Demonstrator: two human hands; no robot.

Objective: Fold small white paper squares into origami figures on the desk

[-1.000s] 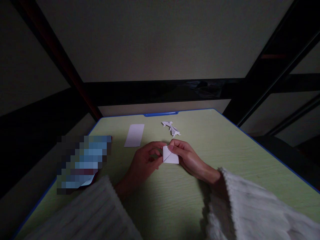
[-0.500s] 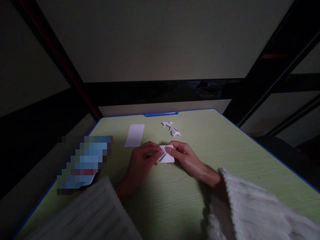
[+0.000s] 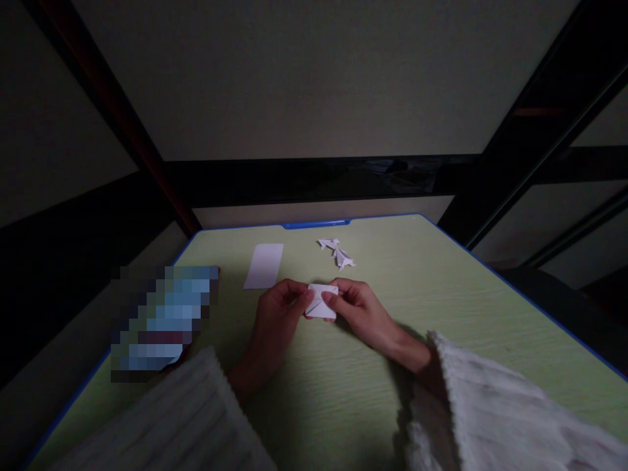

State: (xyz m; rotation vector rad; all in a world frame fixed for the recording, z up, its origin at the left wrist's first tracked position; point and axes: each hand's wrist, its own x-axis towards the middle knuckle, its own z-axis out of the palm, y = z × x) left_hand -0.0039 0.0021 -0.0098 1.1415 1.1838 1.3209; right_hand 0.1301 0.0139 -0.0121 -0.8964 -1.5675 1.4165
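Between my two hands is a small folded piece of white paper (image 3: pixel 320 310), with diagonal creases across its face. My left hand (image 3: pixel 280 314) pinches its left edge, thumb on top. On the right side, my right hand (image 3: pixel 366 315) grips it with the thumb laid on the upper face near the middle. The other fingers of both hands are partly hidden behind the paper. Just beyond the hands lie two small folded white paper figures (image 3: pixel 342 256), touching each other.
A flat stack or sheet of white paper (image 3: pixel 265 265) lies at the back left of the light green table (image 3: pixel 471 314). A blurred-out bluish object (image 3: pixel 174 314) is at the left edge. A blue strip (image 3: pixel 316 224) runs along the far rim, before a wall panel.
My left thumb has drawn back from the paper's middle to its left edge. The paper has shifted slightly left, and its flap now lies flatter.
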